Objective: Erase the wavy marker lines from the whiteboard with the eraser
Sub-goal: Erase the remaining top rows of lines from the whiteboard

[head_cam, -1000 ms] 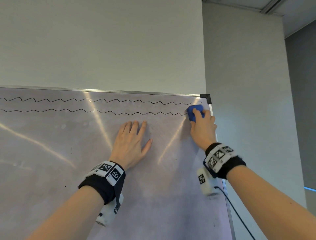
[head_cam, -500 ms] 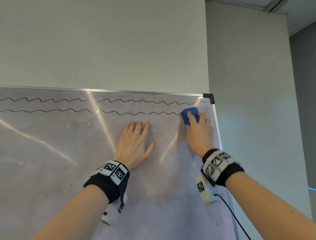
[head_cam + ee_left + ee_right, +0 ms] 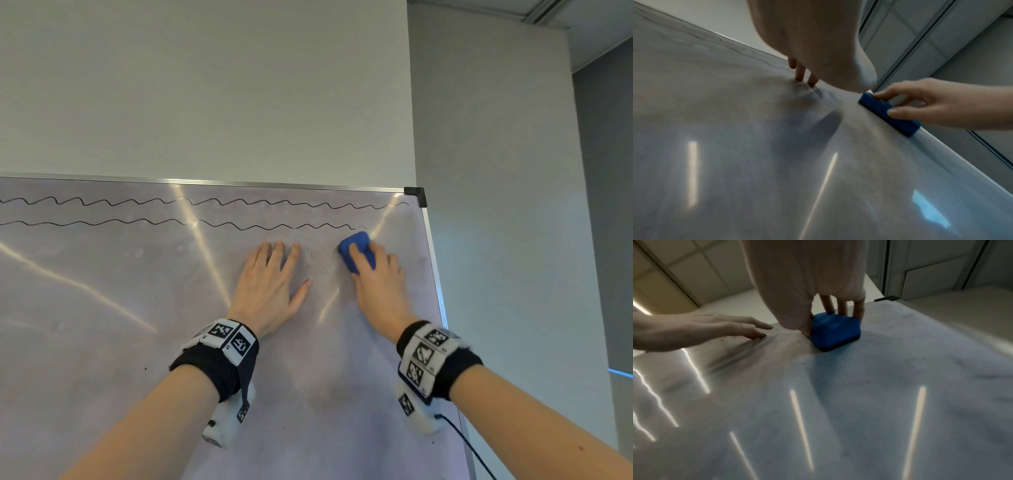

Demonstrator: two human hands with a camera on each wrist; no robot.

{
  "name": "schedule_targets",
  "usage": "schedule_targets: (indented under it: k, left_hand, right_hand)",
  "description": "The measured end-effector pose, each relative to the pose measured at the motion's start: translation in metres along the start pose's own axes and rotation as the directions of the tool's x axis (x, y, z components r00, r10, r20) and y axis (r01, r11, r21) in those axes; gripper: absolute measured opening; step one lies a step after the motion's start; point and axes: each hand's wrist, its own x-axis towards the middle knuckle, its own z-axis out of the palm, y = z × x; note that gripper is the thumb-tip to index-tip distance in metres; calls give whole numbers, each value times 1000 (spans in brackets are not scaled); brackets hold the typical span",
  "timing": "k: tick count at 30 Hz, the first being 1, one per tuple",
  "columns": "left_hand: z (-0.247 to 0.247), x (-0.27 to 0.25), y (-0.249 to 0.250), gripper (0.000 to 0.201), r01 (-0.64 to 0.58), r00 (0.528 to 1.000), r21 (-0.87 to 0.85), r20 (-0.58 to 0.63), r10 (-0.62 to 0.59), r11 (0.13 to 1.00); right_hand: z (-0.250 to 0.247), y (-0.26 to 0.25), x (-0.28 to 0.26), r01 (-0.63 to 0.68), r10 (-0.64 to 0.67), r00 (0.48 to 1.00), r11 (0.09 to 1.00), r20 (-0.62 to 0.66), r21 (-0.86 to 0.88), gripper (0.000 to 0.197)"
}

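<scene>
Both arms reach up and forward, each wrist wrapped in a black band with tag markers. Left hand (image 3: pixel 270 287) lies flat, fingers straight and a bit spread, thumb out toward the other hand. Right hand (image 3: pixel 380 287) has fingers curled over the eraser (image 3: pixel 356 251), thumb pinching its near side.

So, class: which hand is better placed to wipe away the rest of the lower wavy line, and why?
Right. The right hand already grips the blue eraser just below the lower wavy line's right end; the left hand lies flat on the whiteboard, holding nothing.
</scene>
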Motion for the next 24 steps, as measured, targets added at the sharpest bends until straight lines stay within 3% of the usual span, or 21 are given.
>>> schedule_targets:
  k: [2, 4, 7, 10, 13, 15, 16, 18, 21, 24]
  left_hand:
    - [-4, -1, -5, 68, -7, 1000, -25, -17, 6, 1000]
    - [-8, -4, -15, 66, 18, 999, -53, -47, -20, 998]
    - [-8, -16, -38, 64, 148, 986, -37, -70, -150, 988]
    - [-2, -26, -48, 66, 237, 971, 20, -16, -237, 971]
    - [1, -27, -48, 67, 227, 974, 69, -17, -227, 971]
    - [-1, -27, -51, 66, 198, 980, 90, -38, -195, 976]
    - [-3, -28, -54, 66, 174, 984, 100, -44, -170, 980]
    - [-6, -30, -60, 66, 117, 993, 110, -37, -114, 987]
    - [-7, -32, -67, 65, 75, 997, 93, -34, -72, 993]
    - [-8, -31, -66, 64, 85, 996, 79, -27, -83, 993]
  right_hand:
    - [0, 11, -9, 80, -80, 997, 997, 14, -14, 64]
    - [-10, 28, 4, -4, 4, 1000, 1000, -5, -18, 57]
    - [-26, 39, 33, -220, 220, 975, 975, -19, -12, 48]
    - [-23, 7, 35, -217, 217, 976, 976, -26, -1, 47]
    - [-2, -23, 8, 4, -4, 1000, 1000, 7, -5, 58]
    - [3, -15, 1, 84, -84, 995, 996, -46, 3, 62]
    - [0, -7, 6, 66, -65, 997, 998, -42, 20, 58]
    - [-10, 8, 24, -91, 93, 995, 995, -40, 47, 50]
    - [-19, 0, 51, -294, 298, 950, 954, -89, 53, 43]
    - [-9, -44, 40, -171, 171, 985, 985, -35, 25, 50]
